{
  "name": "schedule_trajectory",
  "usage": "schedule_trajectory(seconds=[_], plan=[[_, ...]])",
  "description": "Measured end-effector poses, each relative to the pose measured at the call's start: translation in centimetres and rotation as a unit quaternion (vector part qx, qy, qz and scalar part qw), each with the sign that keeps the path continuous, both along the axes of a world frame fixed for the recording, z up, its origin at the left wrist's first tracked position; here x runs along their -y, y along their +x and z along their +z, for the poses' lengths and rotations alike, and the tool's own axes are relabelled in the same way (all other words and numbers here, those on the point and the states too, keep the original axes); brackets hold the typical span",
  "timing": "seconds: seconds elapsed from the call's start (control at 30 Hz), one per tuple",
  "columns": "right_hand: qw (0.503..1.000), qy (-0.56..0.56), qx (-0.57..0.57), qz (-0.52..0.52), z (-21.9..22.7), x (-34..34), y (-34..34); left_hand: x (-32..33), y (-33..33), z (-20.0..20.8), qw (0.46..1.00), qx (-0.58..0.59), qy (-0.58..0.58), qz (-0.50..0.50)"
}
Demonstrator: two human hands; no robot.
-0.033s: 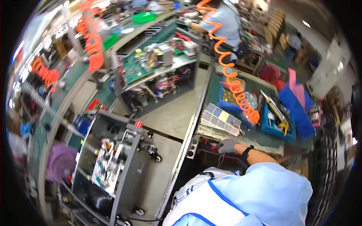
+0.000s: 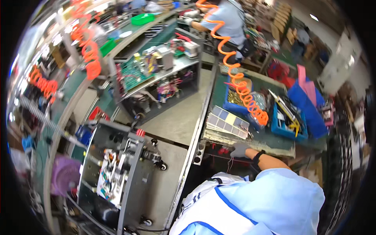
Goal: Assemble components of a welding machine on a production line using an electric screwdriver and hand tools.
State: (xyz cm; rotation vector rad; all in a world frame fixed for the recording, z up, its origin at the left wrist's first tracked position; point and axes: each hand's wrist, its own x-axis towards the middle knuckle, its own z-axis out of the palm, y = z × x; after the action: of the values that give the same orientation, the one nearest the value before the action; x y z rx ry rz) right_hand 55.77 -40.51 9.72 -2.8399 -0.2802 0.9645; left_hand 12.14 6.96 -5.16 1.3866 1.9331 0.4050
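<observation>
My right hand [image 2: 239, 150], in a grey glove with a black wristband [image 2: 258, 156], reaches into the dark space under the front edge of the green workbench [image 2: 258, 139]. Thin wires [image 2: 231, 161] run down beside its fingertips. The fingers point downward and are partly hidden, so their grip cannot be made out. Just above the hand, a stack of sheets with coloured squares [image 2: 228, 121] lies on the bench. Red items [image 2: 222, 150] show in the space beside the fingers. My left hand is out of view.
A blue bin of small brass-coloured parts [image 2: 234, 98], a blue tool tray [image 2: 288, 123] and a coiled orange hose [image 2: 235, 76] are at the bench. Left stand a wheeled metal cabinet [image 2: 133, 188] and an opened chassis with circuit boards [image 2: 156, 72]. A co-worker [image 2: 231, 23] stands far off.
The view has shifted slightly, so the surroundings sit a little differently. My right hand stays below the bench edge, its fingers now pointing more downward.
</observation>
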Motion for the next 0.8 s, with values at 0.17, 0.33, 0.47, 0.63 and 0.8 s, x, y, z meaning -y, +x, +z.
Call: schedule_trajectory(seconds=[0.17,0.33,0.47,0.63,0.8], plan=[[0.983,-0.055,0.104,-0.139,-3.3,9.6,1.0,-2.2,8.2,7.6,0.992,0.055,0.114,0.012],[0.915,-0.222,0.298,-0.159,-4.5,14.6,2.3,-2.5,12.8,17.7,0.913,0.197,0.339,0.112],[0.986,0.018,0.130,-0.100,-4.3,12.8,5.8,0.1,15.6,27.0,0.811,0.228,0.524,0.127],[0.888,0.302,0.344,-0.039,-4.6,5.9,14.3,5.8,28.3,31.3,0.783,0.327,0.518,-0.109],[0.854,0.198,0.473,-0.089,-3.6,6.4,26.4,9.6,35.4,36.1,0.831,0.325,0.347,-0.288]])
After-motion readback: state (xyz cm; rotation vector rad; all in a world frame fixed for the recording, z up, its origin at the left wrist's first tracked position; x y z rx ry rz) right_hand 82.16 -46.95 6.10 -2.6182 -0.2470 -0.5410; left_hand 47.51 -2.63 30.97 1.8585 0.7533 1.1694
